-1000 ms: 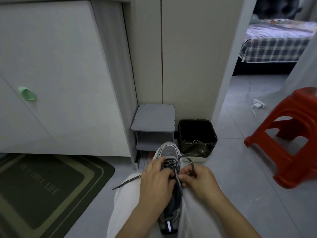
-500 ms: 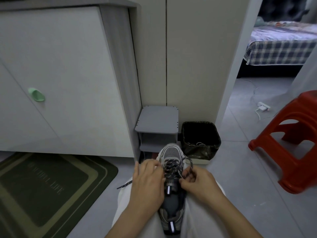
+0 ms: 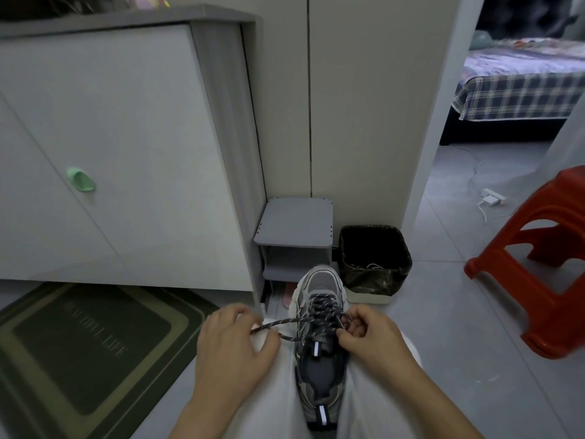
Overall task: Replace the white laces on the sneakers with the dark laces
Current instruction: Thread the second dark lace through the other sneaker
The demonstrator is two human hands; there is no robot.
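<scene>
Between the knees, the sneaker (image 3: 320, 367) points toe-forward. The dark lace (image 3: 286, 323) runs crosswise, leftward from the eyelets, pinched by the left hand (image 3: 234, 353). The right hand (image 3: 375, 342) pinches the lace beside the eyelets.

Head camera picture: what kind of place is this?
Probably a home, an entry hall beside a bedroom: a doormat lies before a white cabinet, a bed with a checked cover shows in the next room, and a red plastic stool stands nearby.
</scene>
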